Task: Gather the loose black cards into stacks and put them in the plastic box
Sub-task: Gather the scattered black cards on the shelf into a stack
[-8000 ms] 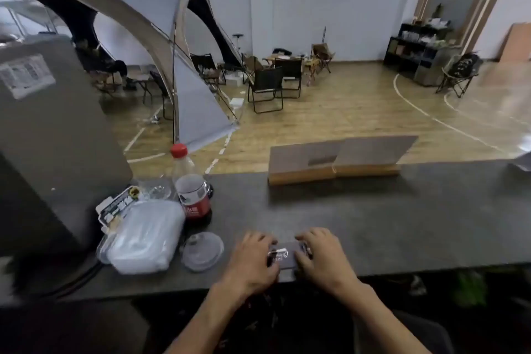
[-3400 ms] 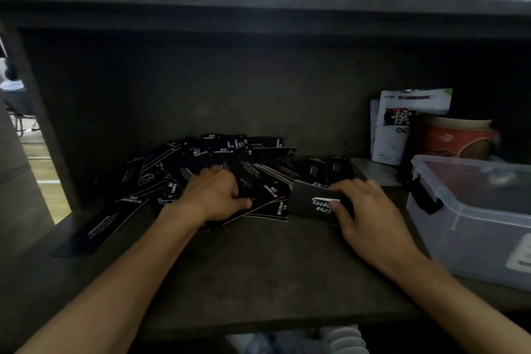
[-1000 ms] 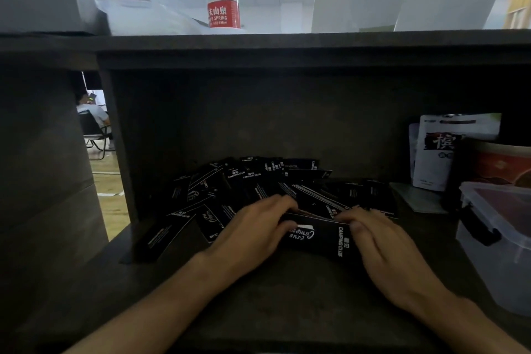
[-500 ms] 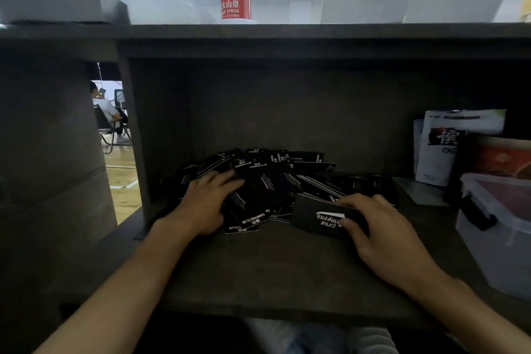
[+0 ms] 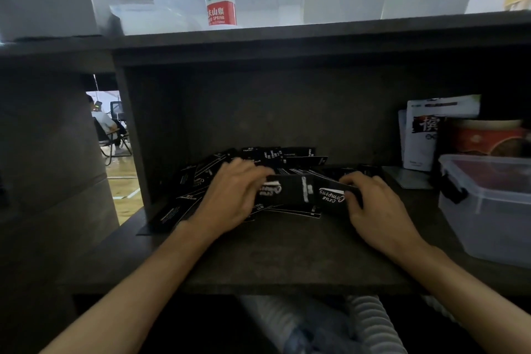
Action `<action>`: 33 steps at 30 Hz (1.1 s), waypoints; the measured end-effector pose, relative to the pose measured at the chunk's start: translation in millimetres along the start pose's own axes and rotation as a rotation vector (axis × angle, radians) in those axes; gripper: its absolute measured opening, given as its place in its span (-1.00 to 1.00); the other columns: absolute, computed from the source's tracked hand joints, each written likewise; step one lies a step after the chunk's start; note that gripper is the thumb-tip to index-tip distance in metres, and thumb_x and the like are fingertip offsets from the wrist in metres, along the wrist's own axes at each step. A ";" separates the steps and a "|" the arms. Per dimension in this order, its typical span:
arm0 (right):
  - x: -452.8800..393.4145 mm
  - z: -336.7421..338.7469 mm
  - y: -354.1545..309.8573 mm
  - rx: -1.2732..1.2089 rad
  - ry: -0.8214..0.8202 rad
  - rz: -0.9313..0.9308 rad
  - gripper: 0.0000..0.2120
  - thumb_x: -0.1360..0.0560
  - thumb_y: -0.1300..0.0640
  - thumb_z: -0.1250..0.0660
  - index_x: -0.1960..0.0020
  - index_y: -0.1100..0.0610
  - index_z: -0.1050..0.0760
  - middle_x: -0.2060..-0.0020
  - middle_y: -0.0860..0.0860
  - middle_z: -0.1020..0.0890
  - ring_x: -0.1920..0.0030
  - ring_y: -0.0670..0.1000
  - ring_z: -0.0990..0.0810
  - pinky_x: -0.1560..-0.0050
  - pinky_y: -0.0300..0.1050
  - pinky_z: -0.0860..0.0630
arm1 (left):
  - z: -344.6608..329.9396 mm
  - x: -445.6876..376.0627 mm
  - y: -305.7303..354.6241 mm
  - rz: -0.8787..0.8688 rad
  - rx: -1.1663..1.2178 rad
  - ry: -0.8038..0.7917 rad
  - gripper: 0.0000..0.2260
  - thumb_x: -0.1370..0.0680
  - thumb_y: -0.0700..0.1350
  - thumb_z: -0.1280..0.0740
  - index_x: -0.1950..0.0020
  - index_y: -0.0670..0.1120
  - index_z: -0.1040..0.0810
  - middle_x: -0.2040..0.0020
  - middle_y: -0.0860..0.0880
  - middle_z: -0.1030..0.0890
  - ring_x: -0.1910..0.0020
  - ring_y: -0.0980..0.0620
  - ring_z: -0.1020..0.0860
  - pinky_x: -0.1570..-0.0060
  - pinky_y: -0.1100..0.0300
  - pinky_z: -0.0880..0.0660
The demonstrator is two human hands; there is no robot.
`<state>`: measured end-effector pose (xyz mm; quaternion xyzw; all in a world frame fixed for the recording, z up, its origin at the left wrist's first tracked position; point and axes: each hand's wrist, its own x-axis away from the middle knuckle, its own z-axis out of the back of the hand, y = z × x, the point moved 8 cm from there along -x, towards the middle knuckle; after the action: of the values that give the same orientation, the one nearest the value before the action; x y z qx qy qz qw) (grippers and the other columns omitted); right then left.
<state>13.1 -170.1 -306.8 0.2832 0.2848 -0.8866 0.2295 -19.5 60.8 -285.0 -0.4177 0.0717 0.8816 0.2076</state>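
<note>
My left hand (image 5: pixel 232 198) and right hand (image 5: pixel 373 204) grip a black card stack (image 5: pixel 301 191) from either end. Loose cards (image 5: pixel 201 178) lie scattered behind on the shelf (image 5: pixel 287 253), the plastic box (image 5: pixel 488 210) at right.

1. Both bare forearms reach forward, converging toward the middle
2. The left hand (image 5: pixel 233 195) lies palm down, its fingers curled round the left end of a black card (image 5: pixel 283 189)
3. The right hand (image 5: pixel 376 204) lies palm down, its fingers and thumb pinching a card stack (image 5: pixel 334 199)
</note>
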 end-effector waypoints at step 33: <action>-0.7 -12.5 -6.8 -0.129 -0.107 0.069 -0.84 -0.65 -0.01 -0.11 -0.11 -0.15 -0.45 0.07 -0.21 -0.48 0.02 -0.22 -0.48 0.06 -0.28 -0.46 | -26.5 -11.2 31.3 -0.060 -0.034 -0.148 -0.75 -0.63 -0.05 -0.23 -0.31 0.03 -0.49 -0.07 0.04 -0.45 0.05 0.11 -0.48 0.07 0.15 -0.55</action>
<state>14.4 -157.1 -312.3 0.2297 0.3188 -0.8718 0.2927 -7.8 21.1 -294.8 -0.3569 0.0287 0.9046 0.2314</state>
